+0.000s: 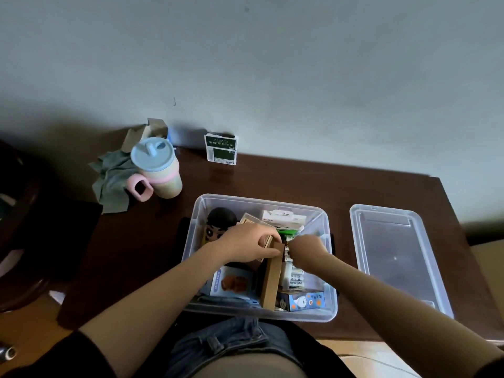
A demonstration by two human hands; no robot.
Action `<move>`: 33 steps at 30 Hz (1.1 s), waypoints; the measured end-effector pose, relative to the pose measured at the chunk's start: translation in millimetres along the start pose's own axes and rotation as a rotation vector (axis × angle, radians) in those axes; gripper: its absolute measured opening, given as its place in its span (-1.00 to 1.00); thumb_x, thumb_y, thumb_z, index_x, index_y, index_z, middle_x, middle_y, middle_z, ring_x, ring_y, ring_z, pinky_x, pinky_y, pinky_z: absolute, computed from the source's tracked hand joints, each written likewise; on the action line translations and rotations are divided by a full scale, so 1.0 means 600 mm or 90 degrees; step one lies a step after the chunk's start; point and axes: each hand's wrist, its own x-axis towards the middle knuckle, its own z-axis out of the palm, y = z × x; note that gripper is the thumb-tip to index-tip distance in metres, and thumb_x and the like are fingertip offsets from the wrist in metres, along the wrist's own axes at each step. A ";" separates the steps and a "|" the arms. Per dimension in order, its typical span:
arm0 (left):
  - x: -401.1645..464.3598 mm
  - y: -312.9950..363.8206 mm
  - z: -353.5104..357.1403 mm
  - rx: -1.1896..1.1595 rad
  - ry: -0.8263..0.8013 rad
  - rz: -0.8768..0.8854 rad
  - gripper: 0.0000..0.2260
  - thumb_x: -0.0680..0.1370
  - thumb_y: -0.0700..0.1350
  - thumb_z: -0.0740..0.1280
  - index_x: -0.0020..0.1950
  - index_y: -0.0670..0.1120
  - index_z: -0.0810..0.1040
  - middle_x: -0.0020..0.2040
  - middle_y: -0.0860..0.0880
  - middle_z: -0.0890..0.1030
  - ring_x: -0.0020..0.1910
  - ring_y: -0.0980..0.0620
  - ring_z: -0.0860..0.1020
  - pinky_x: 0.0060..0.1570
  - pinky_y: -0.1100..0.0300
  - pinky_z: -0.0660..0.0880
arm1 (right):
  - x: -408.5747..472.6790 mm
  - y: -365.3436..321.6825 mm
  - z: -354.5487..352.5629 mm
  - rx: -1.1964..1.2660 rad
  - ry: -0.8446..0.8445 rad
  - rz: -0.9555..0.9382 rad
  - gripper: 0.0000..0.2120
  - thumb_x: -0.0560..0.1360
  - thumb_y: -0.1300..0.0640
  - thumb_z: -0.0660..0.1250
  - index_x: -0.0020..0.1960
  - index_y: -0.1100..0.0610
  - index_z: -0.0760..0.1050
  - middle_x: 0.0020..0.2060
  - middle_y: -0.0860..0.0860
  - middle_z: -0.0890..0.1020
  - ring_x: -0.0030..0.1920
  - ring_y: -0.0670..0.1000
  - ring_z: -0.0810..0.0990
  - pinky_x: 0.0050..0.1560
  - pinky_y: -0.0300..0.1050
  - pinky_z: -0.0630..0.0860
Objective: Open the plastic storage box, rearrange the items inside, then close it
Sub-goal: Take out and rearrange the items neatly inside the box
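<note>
Left hand grip pinches the upright brown carton steady inside the box; right hand grip beside it pinches something small, unclear; lid parked aside.

Little print was legible inside the open storage box. A white pack beside the upright brown carton carried a partly covered word ending in "eybright". A blue-and-white box bore vertical lettering along its edge, too blurred to make out. On the table, a dark green and white carton showed rows of characters and a barcode, none readable.
</note>
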 end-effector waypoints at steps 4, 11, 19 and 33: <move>-0.010 -0.014 -0.001 -0.045 0.025 -0.001 -0.70 0.51 0.16 0.33 0.22 0.15 0.54 0.12 0.11 0.62 0.08 0.12 0.54 0.09 0.09 0.50 | 0.015 -0.008 0.009 -0.014 0.018 0.040 -0.77 0.51 0.35 0.23 0.09 0.16 0.55 0.02 0.05 0.64 0.05 0.07 0.62 -0.19 -0.16 0.43; -0.013 -0.020 0.002 -0.069 0.024 0.013 -0.63 0.44 0.17 0.41 0.23 0.17 0.54 -0.17 0.03 0.62 -0.09 0.09 0.57 0.02 0.01 0.52 | 0.014 -0.011 0.008 0.045 0.064 0.090 -0.73 0.50 0.40 0.22 0.16 0.22 0.48 0.05 0.09 0.63 0.07 0.09 0.62 -0.14 -0.16 0.46; -0.015 -0.021 0.003 -0.064 0.021 0.018 -0.61 0.42 0.19 0.41 0.22 0.18 0.53 -0.24 0.05 0.57 -0.17 0.10 0.55 -0.03 0.00 0.53 | 0.007 -0.008 0.008 0.027 0.049 0.063 -0.75 0.48 0.41 0.23 0.07 0.18 0.54 -0.02 0.07 0.64 0.02 0.07 0.62 -0.22 -0.18 0.39; -0.021 -0.017 0.002 -0.088 0.022 0.014 -0.59 0.40 0.15 0.45 0.23 0.15 0.53 -0.23 0.09 0.55 -0.20 0.13 0.51 -0.01 0.01 0.52 | 0.010 -0.010 0.008 0.095 0.094 0.107 -0.73 0.48 0.43 0.20 0.14 0.25 0.49 0.01 0.12 0.64 0.02 0.11 0.63 -0.22 -0.16 0.40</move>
